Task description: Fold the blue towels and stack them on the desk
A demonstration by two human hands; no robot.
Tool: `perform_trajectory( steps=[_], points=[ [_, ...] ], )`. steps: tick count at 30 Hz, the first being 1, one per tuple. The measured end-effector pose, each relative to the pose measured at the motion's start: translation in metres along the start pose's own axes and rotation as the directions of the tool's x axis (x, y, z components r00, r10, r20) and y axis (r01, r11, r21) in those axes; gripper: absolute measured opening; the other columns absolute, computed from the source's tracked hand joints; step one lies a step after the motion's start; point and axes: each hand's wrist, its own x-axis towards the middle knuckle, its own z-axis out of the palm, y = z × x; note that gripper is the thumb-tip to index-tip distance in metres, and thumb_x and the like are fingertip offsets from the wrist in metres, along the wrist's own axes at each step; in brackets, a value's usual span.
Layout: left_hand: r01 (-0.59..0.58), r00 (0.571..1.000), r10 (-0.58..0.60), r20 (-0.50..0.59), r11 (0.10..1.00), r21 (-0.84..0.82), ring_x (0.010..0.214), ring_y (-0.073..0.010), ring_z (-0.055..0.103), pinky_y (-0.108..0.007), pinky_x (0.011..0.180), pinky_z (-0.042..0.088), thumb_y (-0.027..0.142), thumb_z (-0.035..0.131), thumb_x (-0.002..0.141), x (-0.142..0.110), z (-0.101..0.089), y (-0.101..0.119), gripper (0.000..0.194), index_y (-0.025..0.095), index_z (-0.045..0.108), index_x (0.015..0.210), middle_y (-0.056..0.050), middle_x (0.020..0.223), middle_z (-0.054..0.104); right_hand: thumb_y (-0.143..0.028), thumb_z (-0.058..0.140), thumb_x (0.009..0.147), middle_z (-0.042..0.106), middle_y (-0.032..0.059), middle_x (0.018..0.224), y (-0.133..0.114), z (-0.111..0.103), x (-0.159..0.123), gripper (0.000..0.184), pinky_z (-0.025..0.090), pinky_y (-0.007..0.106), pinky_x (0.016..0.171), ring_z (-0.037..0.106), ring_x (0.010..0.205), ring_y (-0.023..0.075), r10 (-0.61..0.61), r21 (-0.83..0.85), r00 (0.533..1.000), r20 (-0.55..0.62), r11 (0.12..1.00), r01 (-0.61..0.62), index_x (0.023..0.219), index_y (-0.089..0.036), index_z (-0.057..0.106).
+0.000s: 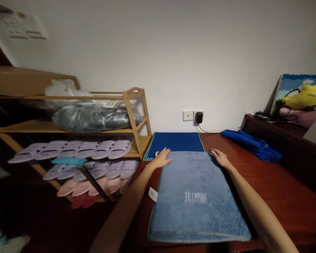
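Note:
A folded grey-blue towel [195, 175] lies flat in front of me on the reddish-brown wooden tabletop. White stitched lettering on it appears upside down, and a white label [153, 194] sticks out from its left edge. My left hand [162, 158] rests at the towel's far left corner with its fingers spread. At the far right corner is my right hand [220, 157], its fingers stretched along the edge. Behind the towel lies a flat dark-blue cloth [177, 140] with green edging, its near part covered by the towel.
A crumpled blue cloth [252, 144] lies at the back right. Left stands a wooden rack [140, 140] with rows of slippers [102, 150] and a plastic-wrapped bundle [94, 116]. A black charger [199, 117] is plugged into the wall. A yellow plush toy [305, 96] sits on the right ledge.

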Motion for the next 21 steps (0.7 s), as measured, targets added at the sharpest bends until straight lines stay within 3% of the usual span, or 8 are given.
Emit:
perform_trajectory(
  steps=[3,6,14,18,21],
  points=[
    [0.08,0.99,-0.079,-0.119,0.997,0.006,0.13,-0.0282,0.036,-0.048,0.101,0.025,0.037,0.035,0.093,0.008,-0.002,0.003,0.046,0.018,0.045,0.132,-0.015,0.136,0.048,-0.049,0.031,0.09,0.049,0.0124,0.132,0.008,0.0,0.004,0.05,0.03,0.057,0.094,0.039,0.122,0.0346,0.078,-0.032,0.994,-0.071,0.996,-0.08,0.125,-0.024,0.055],
    [0.143,0.97,-0.138,-0.199,0.99,0.008,0.125,-0.031,0.039,-0.054,0.097,0.027,0.033,0.036,0.092,0.01,0.002,0.005,0.042,0.017,0.048,0.129,-0.018,0.132,0.05,-0.042,0.043,0.085,0.053,0.012,0.123,0.01,0.006,0.002,0.038,0.03,0.057,0.091,0.042,0.116,0.0342,0.081,-0.035,0.992,-0.098,0.996,-0.084,0.113,-0.025,0.062],
    [0.067,0.951,-0.103,-0.291,0.989,-0.132,0.128,-0.0279,0.034,-0.051,0.101,0.023,0.02,0.051,0.082,0.004,0.013,0.002,0.015,0.02,0.061,0.093,-0.013,0.131,0.05,-0.026,0.053,0.074,0.06,0.0075,0.093,0.009,0.012,0.002,0.008,0.034,0.049,0.085,0.05,0.096,0.0275,0.035,0.189,0.984,-0.174,0.982,-0.002,0.079,-0.02,0.055],
    [0.023,0.93,-0.146,-0.337,0.939,-0.342,0.124,-0.0283,0.037,-0.048,0.1,0.026,0.015,0.055,0.076,0.006,0.012,0.001,0.01,0.02,0.057,0.084,-0.01,0.124,0.054,-0.035,0.052,0.073,0.058,0.0023,0.077,0.014,0.007,0.003,0.015,0.041,0.039,0.078,0.054,0.077,0.0205,0.024,0.408,0.979,-0.202,0.911,0.062,0.078,-0.022,0.047],
    [-0.006,0.928,-0.201,-0.313,0.834,-0.552,0.103,-0.0259,0.053,-0.041,0.089,0.038,0.024,0.059,0.074,0.01,0.008,-0.001,0.009,0.02,0.055,0.081,-0.007,0.098,0.063,-0.046,0.054,0.073,0.059,0.002,0.078,0.016,0.001,0.003,0.029,0.045,0.034,0.07,0.055,0.073,0.0188,0.058,0.573,0.974,-0.218,0.816,0.079,0.088,-0.022,0.048]
  ],
)
